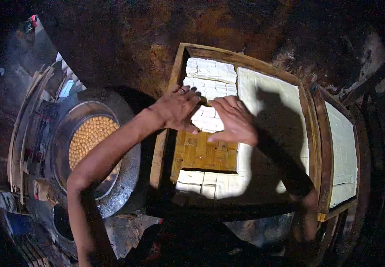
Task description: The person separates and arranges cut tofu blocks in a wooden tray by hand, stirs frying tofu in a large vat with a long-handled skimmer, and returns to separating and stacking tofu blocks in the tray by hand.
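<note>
My left hand (178, 109) and my right hand (236, 122) press in from both sides on a small cluster of white cut tofu pieces (208, 118), fingers curled around it. The cluster is over a wooden-framed tray (162, 153) with a woven bamboo bottom (201, 153), bare just below my hands. Beyond my fingers, more cut tofu rows (210, 70) lie at the far left of the tray. A few tofu pieces (203, 183) sit at the near edge. An uncut-looking tofu slab (270, 86) covers the right side, partly in shadow.
To the left, a large wok (125, 191) holds many golden-brown pieces (90, 138) in liquid. A second framed tray with white tofu (341, 151) stands at the right. Long wooden strips (21, 133) lean at the far left. A dark, stained surface (130, 40) lies beyond.
</note>
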A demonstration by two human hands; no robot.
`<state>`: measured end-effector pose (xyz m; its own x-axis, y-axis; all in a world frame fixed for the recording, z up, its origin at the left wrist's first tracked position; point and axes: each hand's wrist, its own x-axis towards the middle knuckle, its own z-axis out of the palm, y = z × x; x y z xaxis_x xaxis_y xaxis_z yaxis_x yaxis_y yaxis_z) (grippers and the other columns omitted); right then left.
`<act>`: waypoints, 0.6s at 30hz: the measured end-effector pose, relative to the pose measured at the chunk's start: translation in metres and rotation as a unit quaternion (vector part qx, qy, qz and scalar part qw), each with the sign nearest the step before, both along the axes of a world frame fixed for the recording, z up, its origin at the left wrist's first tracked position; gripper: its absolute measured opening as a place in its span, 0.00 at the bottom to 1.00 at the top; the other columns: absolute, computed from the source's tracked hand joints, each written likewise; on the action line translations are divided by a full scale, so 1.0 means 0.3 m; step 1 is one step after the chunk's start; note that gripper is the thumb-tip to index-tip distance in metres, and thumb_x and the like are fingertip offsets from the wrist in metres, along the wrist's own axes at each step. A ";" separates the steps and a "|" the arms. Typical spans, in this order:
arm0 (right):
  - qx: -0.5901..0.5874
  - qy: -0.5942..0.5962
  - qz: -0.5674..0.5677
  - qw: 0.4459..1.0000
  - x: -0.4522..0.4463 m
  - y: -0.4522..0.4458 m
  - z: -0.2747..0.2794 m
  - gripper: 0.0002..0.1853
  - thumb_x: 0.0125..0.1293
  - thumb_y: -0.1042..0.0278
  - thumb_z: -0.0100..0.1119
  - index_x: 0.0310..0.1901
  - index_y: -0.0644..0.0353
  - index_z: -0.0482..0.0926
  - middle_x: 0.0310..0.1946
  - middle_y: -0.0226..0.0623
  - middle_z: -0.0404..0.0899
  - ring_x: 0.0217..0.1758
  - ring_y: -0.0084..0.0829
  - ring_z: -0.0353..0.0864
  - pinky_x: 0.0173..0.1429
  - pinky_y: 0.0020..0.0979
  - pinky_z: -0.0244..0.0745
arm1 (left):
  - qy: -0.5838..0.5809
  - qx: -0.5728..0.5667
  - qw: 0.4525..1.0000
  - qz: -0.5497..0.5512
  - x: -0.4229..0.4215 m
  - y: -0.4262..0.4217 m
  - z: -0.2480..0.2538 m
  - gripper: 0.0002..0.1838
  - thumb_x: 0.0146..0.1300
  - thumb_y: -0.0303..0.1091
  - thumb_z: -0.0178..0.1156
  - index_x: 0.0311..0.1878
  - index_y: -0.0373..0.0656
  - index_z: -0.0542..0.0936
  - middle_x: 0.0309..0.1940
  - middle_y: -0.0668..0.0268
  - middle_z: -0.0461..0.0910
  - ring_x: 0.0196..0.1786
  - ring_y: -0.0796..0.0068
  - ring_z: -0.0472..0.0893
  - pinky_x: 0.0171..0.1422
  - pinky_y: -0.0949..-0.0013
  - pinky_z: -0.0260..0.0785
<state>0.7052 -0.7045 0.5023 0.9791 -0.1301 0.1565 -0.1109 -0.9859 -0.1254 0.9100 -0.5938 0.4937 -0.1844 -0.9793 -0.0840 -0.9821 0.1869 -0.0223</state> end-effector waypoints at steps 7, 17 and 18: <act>0.110 0.000 -0.062 0.992 0.063 -0.023 -0.124 0.42 0.41 0.48 0.75 0.54 0.68 0.71 0.48 0.50 0.74 0.56 0.47 0.70 0.61 0.40 0.65 | -0.008 -0.033 0.999 -0.024 -0.030 -0.016 -0.013 0.42 0.49 0.62 0.64 0.57 0.36 0.71 0.55 0.53 0.73 0.63 0.56 0.67 0.66 0.53 0.54; 0.070 -0.014 -0.049 0.996 0.104 0.039 -0.065 0.50 0.39 0.44 0.75 0.59 0.68 0.64 0.55 0.49 0.70 0.59 0.45 0.65 0.65 0.42 0.61 | -0.054 -0.136 0.989 -0.003 0.024 0.037 -0.042 0.40 0.48 0.60 0.65 0.57 0.37 0.72 0.53 0.57 0.74 0.62 0.58 0.67 0.64 0.55 0.55; 0.060 0.013 -0.070 0.996 0.120 0.062 -0.058 0.52 0.39 0.43 0.74 0.60 0.68 0.62 0.56 0.48 0.68 0.60 0.46 0.64 0.66 0.42 0.60 | -0.053 -0.133 0.990 -0.006 0.028 0.039 -0.026 0.40 0.48 0.60 0.65 0.57 0.37 0.72 0.53 0.57 0.74 0.62 0.58 0.67 0.64 0.55 0.55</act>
<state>0.7411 -0.6860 0.4848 0.9535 -0.2823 0.1057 -0.2515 -0.9383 -0.2374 0.9184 -0.5821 0.4860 -0.2009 -0.9670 0.1569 -0.9692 0.1730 -0.1752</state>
